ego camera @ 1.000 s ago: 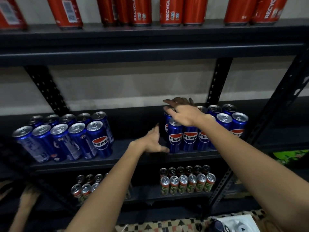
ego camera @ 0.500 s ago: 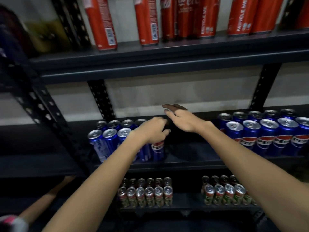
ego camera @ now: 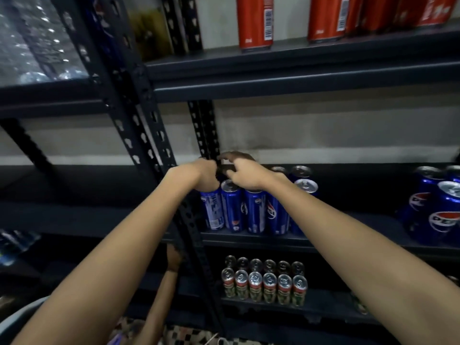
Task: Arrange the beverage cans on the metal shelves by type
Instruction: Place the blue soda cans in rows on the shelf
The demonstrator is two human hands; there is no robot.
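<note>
Fingers [ego camera: 225, 173] atop blue cans [ego camera: 245, 210]

Single head-worn wide-angle view, close to the metal shelves [ego camera: 298, 78], facing forward and slightly down; both forearms enter from the lower frame corners.

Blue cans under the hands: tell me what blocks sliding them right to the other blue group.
Nothing visible does. The shelf board between the blue cans under both hands and the other blue group lies bare.
</note>
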